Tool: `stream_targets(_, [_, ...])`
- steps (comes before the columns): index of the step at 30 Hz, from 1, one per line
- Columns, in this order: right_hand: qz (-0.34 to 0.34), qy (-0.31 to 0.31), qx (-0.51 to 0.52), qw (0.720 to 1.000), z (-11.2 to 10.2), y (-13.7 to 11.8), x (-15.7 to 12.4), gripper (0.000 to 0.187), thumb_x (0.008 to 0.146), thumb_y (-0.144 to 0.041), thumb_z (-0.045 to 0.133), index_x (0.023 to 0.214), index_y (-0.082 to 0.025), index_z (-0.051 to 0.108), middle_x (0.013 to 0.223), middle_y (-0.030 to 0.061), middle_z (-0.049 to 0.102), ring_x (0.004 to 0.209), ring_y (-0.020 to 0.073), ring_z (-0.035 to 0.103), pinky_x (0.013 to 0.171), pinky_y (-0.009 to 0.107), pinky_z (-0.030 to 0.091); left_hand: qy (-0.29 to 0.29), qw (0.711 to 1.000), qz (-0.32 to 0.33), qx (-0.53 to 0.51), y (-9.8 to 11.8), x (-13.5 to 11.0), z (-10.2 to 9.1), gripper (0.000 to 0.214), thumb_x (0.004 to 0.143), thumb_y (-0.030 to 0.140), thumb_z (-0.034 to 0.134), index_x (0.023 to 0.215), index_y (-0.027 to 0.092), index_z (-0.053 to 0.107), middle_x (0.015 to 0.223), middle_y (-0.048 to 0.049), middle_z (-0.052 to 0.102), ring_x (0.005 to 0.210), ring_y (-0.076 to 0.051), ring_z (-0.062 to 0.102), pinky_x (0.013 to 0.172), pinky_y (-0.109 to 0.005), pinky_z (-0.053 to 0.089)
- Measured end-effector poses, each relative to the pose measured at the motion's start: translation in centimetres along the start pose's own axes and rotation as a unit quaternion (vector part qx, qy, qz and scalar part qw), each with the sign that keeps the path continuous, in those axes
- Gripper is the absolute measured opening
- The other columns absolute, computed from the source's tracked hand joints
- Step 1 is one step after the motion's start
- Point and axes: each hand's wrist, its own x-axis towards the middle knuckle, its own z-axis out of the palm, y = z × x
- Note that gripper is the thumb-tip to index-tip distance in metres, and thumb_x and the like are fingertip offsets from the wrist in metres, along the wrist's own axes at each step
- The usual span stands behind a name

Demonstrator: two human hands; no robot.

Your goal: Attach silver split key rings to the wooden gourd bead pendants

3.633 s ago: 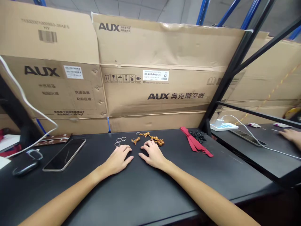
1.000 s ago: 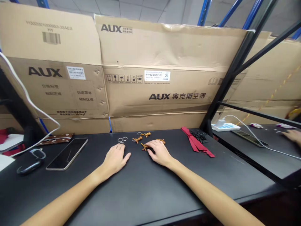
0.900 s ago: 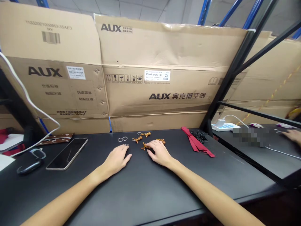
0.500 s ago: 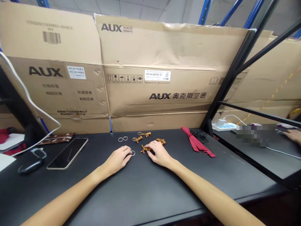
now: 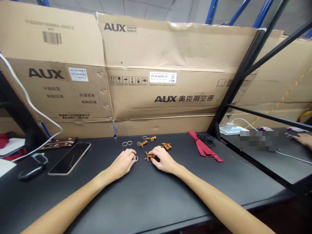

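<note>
My left hand [image 5: 124,163] rests on the black table, fingers closed on a silver split ring [image 5: 136,158] whose edge shows past the fingertips. Just to its right, my right hand [image 5: 163,159] pinches a brown wooden bead charm [image 5: 149,156] with a cord loop, low over the tabletop. Behind the hands lie a bead charm [image 5: 143,143] and another charm [image 5: 152,138], each with a ring. Two more split rings [image 5: 127,143] sit side by side to their left. A cluster of loose bead charms [image 5: 167,146] lies behind my right hand, partly hidden by it.
Red ribbon strips [image 5: 204,148] and a bundle of black cords [image 5: 206,141] lie at the right. Left are a phone [image 5: 70,159], a dark rounded case [image 5: 31,172] and a brown pouch [image 5: 58,143]. Cardboard [image 5: 161,107] walls the back; another person's hand [image 5: 303,139] shows beyond the black frame.
My right hand has shifted slightly left with the bead charm, bringing it closer to my left hand. My left hand has moved a little left with the ring.
</note>
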Motion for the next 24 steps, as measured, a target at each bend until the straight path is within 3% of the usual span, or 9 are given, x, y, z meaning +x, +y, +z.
stream_targets(7, [-0.006,-0.011,0.037,0.999,0.7,-0.1,0.2,0.02,0.081,-0.011,0.058,0.099,-0.019,0.061,0.091,0.0058,0.063,0.089,0.0205,0.053,0.081,0.035,0.044,-0.027,0.996,0.034,0.077,0.7,0.1,-0.5,0.025,0.095,0.015,0.033,0.081,0.015,0.054,0.109,-0.0153,0.056,0.099,-0.026,0.053,0.079,-0.04,0.045])
stream_targets(17, [-0.016,-0.014,0.025,0.999,0.9,-0.2,0.2,0.012,0.081,-0.011,0.058,0.09,-0.02,0.06,0.085,0.0038,0.058,0.084,0.0188,0.049,0.08,0.033,0.042,0.012,0.996,0.0,-0.083,0.7,-0.2,-0.3,0.021,0.095,0.022,0.036,0.079,0.018,0.049,0.107,-0.0104,0.053,0.096,-0.022,0.051,0.086,-0.039,0.045])
stream_targets(24, [0.012,-0.022,0.028,0.999,0.5,-1.0,0.3,0.013,0.078,-0.009,0.06,0.084,-0.02,0.056,0.084,0.0017,0.059,0.083,0.0173,0.05,0.077,0.03,0.039,0.003,0.99,-0.005,-0.143,1.5,-0.1,-0.1,0.019,0.095,0.02,0.037,0.08,0.019,0.049,0.107,-0.0086,0.052,0.101,-0.02,0.05,0.093,-0.038,0.043])
